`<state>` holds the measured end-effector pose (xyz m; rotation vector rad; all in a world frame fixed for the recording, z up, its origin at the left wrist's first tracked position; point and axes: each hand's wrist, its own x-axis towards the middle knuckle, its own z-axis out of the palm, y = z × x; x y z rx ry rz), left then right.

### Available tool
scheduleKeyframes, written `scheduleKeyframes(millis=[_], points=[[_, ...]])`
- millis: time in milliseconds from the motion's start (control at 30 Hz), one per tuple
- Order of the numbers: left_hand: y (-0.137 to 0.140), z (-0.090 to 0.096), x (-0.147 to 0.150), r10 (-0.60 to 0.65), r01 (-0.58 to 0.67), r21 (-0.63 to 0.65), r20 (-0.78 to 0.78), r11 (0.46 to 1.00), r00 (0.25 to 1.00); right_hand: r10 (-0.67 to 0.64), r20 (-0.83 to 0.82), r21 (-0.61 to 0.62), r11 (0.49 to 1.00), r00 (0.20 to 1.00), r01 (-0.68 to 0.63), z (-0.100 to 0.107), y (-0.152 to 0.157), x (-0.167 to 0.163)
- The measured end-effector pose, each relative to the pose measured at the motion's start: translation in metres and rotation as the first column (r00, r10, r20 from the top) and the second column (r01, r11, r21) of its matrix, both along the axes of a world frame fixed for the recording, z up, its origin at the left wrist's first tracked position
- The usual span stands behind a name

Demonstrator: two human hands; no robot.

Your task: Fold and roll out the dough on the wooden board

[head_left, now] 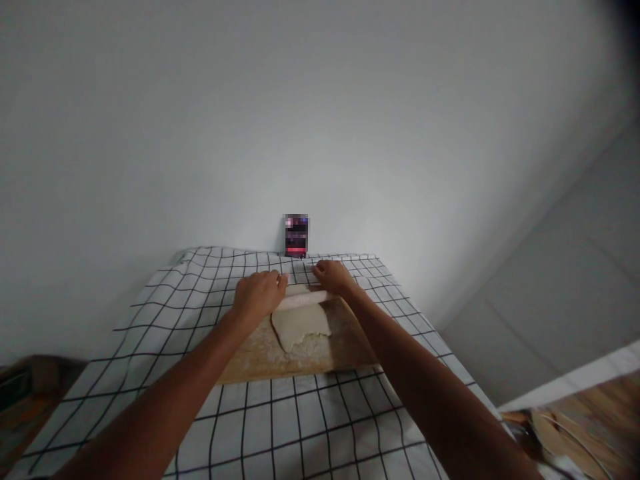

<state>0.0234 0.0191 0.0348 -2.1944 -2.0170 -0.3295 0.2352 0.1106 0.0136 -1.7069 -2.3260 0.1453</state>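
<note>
Through the head view, board (300, 363) as my dial: dough (300, 325) lies flat at its centre, ragged along the 6 o'clock edge, with a pale pin (305, 300) across it toward 12, a strip of dough showing beyond. I have the left hand (261, 292) at 10 o'clock by the pin's left end and the right hand (334, 275) at 1 o'clock, its wrist over the other end; fingers of both are curled in, but I cannot tell whether either set clamps the pin. Checked cloth (280, 420) underneath, dark slab (297, 237) upright at 12 against the pale wall (300, 120).
</note>
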Motion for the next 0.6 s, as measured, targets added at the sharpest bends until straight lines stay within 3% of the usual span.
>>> scheduleKeyframes(millis=[233,433,600], points=[[-0.008,-0.016,-0.003,-0.100,0.100,0.017,0.039,0.995,0.994,0.035,0.016,-0.052,0.998,0.999,-0.034,-0.003,-0.025,0.012],[-0.043,-0.038,-0.001,-0.233,0.197,0.204,0.174,0.959,0.957,0.069,0.033,0.116,0.991,0.997,-0.073,-0.013,-0.094,0.027],[-0.073,-0.048,0.000,-0.303,0.267,0.213,0.162,0.940,0.939,0.076,0.003,0.163,0.984,0.997,-0.075,-0.021,-0.148,0.029]])
